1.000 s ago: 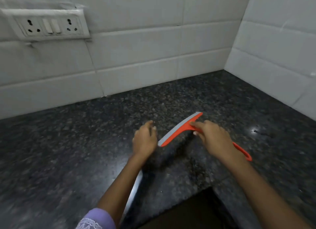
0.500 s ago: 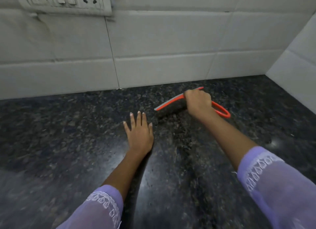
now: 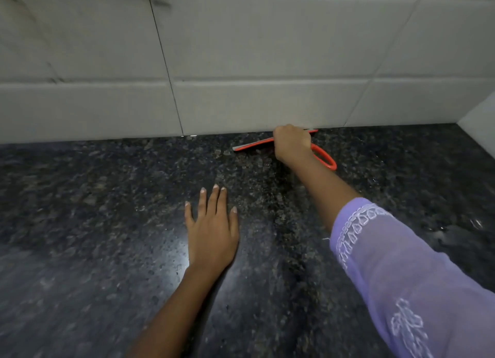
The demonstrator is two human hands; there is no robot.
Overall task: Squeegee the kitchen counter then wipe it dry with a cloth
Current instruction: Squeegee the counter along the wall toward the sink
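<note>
An orange squeegee [image 3: 253,145] with a grey blade lies on the dark speckled granite counter [image 3: 93,224], right against the foot of the back wall. My right hand [image 3: 292,143] is shut on its handle, whose orange loop sticks out behind the wrist. My left hand [image 3: 213,232] rests flat on the counter with fingers spread, nearer to me and left of the squeegee. No cloth is in view.
White wall tiles [image 3: 241,63] run along the back of the counter and a side wall [image 3: 479,116] closes the right corner. A wet glint shows on the counter at the right [image 3: 455,232].
My right hand has pushed the squeegee away from me to the back wall. My left hand went from raised to flat on the counter. The view has tilted downward.
</note>
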